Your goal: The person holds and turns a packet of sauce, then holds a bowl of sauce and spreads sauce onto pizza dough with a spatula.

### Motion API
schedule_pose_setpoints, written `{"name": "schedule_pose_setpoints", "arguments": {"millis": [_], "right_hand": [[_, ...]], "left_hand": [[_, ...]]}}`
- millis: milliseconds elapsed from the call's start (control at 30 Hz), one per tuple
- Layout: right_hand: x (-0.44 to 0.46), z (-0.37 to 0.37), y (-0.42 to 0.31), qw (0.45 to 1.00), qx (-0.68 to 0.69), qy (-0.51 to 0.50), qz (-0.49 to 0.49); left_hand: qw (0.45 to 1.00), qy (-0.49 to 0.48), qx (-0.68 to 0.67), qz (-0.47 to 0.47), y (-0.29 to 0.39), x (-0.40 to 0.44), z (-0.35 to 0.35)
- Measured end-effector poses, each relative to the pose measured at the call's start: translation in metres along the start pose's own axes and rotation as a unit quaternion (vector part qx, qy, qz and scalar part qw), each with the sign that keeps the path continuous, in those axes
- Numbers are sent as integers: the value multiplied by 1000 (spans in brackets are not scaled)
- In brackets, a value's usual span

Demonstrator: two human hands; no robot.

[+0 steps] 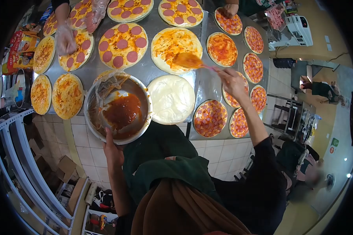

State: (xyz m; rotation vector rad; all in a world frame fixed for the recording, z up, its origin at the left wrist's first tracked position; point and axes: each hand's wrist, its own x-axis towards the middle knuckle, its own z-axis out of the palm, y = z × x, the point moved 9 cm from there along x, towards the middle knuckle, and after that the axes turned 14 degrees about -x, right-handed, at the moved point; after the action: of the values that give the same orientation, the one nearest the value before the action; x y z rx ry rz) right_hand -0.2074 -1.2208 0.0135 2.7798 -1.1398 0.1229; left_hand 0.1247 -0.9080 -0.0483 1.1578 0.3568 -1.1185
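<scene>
My left hand (113, 150) grips the near rim of a metal bowl (148, 117), which holds some red-orange sauce (123, 111) and a crumpled plastic bag. The fingers of my right hand (233, 83) are closed round the handle of a spatula (188, 60). Its sauce-coated end is over a round dough base (176, 49) partly covered with orange sauce. Nearer to me, right of the bowl, lies a plain pale dough base (171, 100). Beyond the bowl is a pizza with round sausage slices (122, 45).
Two other people's hands work at the far side: a gloved hand (66, 42) at upper left and a hand (230, 11) at upper right. Several diced-topping pizzas (210, 118) lie on the metal table (202, 84) at right. A metal rack (25, 156) stands at left, a white scale (300, 31) at upper right.
</scene>
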Motion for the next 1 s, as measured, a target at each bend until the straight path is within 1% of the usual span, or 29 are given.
{"name": "schedule_pose_setpoints", "arguments": {"millis": [33,67,167,200,300,333,433,467,567,600,700,733,800,867,967,1000], "right_hand": [[6,3,-14,1000,9,12,-23],[9,5,-26,999,-17,-19,-38],[-1,9,-7,998,-1,-67,-8],[-1,2,2,998,2,-64,19],[14,-3,4,996,19,-59,71],[26,-1,-7,993,25,-80,81],[40,24,-47,998,45,-28,-16],[34,30,-49,996,51,-70,-5],[24,13,-40,993,33,-116,-2],[24,9,-35,992,46,-119,0],[50,3,-30,995,55,-74,40],[61,6,-36,997,38,-62,35],[61,36,-48,996,69,-63,-4],[53,44,-57,991,107,-78,-25],[39,18,-48,985,107,-136,20],[39,19,-38,982,104,-147,58]], "left_hand": [[1000,-1,-2,1,1,1,-1],[1000,-3,1,4,2,0,1],[1000,-2,2,15,8,-6,6],[1000,1,2,16,9,-9,5],[1000,7,6,12,8,-9,2],[1000,9,8,10,8,-9,1],[1000,10,8,5,6,-6,-5],[1000,7,8,9,8,-7,-4],[1000,8,-2,22,11,-12,-3],[1000,11,-4,23,11,-13,-5],[1000,13,-7,17,9,-10,-10],[1000,15,-8,14,8,-9,-12],[1000,12,-9,13,7,-10,-12],[1000,14,-6,18,11,-10,-9],[999,25,-12,26,13,-15,-10],[999,20,-14,27,12,-13,-12]]}}
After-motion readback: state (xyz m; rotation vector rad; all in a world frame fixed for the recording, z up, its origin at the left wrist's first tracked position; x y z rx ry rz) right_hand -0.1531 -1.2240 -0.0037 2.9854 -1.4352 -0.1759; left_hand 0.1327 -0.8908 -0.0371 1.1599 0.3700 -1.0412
